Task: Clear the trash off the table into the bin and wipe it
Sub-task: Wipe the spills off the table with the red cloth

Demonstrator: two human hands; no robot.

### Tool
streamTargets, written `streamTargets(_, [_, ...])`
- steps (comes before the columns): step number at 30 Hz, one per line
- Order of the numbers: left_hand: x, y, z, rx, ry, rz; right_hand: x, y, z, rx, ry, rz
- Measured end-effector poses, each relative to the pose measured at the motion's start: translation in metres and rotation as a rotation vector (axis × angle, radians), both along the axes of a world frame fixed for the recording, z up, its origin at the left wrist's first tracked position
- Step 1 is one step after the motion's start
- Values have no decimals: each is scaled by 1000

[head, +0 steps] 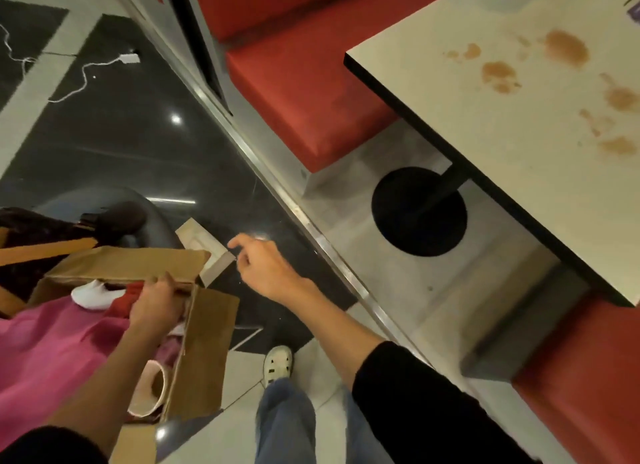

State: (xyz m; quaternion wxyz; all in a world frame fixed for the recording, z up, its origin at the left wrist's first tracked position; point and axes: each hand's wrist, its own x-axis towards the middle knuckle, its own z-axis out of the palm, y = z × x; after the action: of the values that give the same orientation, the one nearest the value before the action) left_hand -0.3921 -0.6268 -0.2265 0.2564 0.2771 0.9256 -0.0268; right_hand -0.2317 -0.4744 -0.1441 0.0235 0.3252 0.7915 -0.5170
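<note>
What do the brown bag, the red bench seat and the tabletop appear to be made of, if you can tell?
The bag looks like matte brown kraft paper: it holds sharp creases and folds. The bench seat seems to be vinyl or faux leather over padding, smooth with a faint sheen. The tabletop is probably pale laminate with a dark edge band; brown stains sit on its smooth surface.

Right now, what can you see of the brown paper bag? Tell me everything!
The brown paper bag looks like creased kraft paper, with its mouth wide open and one top flap folded outward. The left hand grips its top edge. A pale paper cup lies on its side against the inner wall, with something red deeper in. Pink sheeting presses on its left side.
</note>
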Motion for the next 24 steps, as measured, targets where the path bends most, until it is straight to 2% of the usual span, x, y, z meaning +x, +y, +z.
streamTargets(5, [-20, -16, -19, -191, -88, -266, -29, -28, -20, -37, -49, -58])
streamTargets(9, [-26, -19, -26, -343, 135, -641, -41, -44, -31, -64, -79, -106])
streamTargets(12, [-36, -17, -24, -405, 240, -800, -41, -48, -36, -83, -103, -130])
streamTargets(14, [-42, -12, -18, -454, 206, -806, -40, -50, -39, -111, -118, -158])
streamTargets(17, [-49, 0, -4, -423, 58, -686, -38, -49, -41, -178, -117, -206])
streamTargets(22, [-67, 27, 45, -135, -153, -571, -32, -42, -33, -327, -73, -255])
streamTargets(24, [-62, 40, 70, -81, -251, -528, -30, -39, -26, -382, -50, -258])
